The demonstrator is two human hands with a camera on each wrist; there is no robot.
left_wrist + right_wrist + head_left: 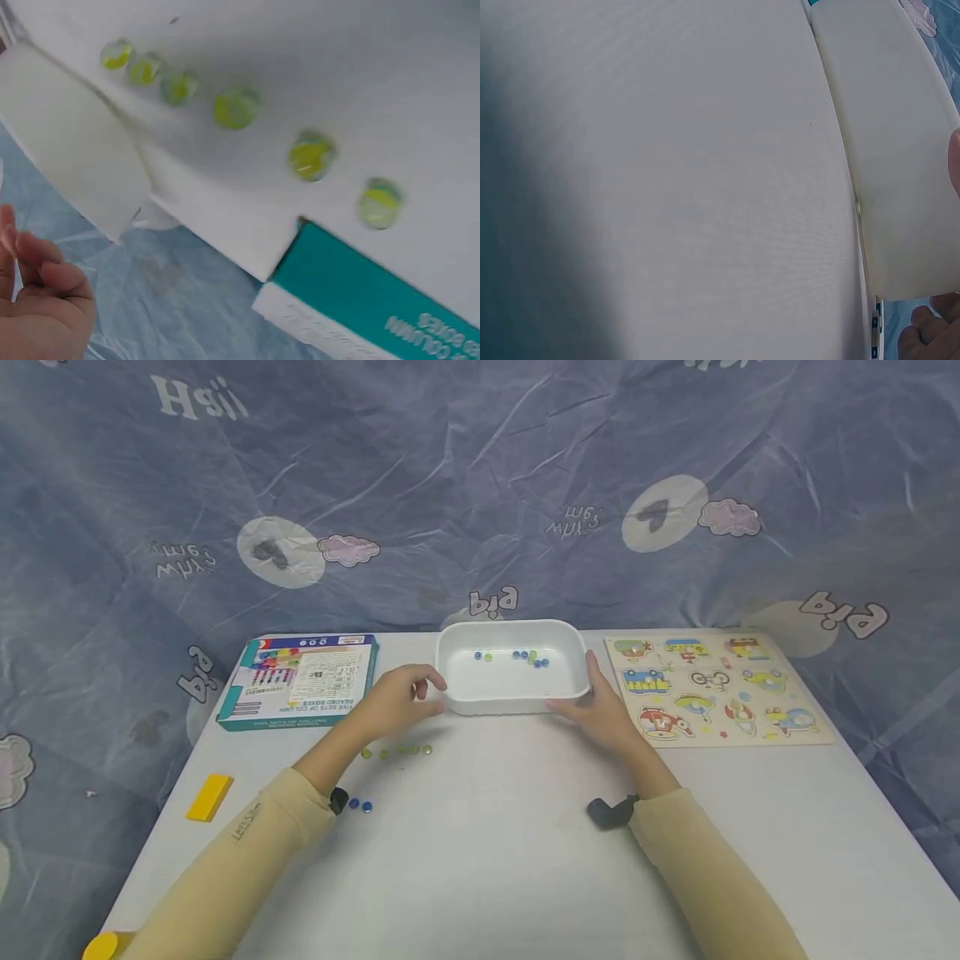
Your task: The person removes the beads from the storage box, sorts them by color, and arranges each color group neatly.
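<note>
Nearest the camera, two tan sleeves (pixel 251 856) reach in from about seven and five o'clock over a white table (pixel 480 860). At the table's far edge sits a white tray (pixel 495 707); take it as the clock's centre. The right hand (pixel 603 717) is at four o'clock and grips the tray's near right corner, thumb along the front wall, fingers at the end. The left hand (pixel 397 703), between eight and nine, has its fingers loosely bent, a narrow gap between thumb and fingertips, and holds nothing that shows; whether it touches the tray I cannot tell. Blue and yellow-green marbles (pixel 537 664) lie inside the tray. Six more yellow-green marbles (pixel 311 157) line up on the table towards eight, with two blue marbles (pixel 367 807) nearer the left sleeve. A yellow block (pixel 209 797) lies farther out at eight, a teal-edged box (pixel 262 693) at nine, a picture puzzle board (pixel 720 693) at three.
</note>
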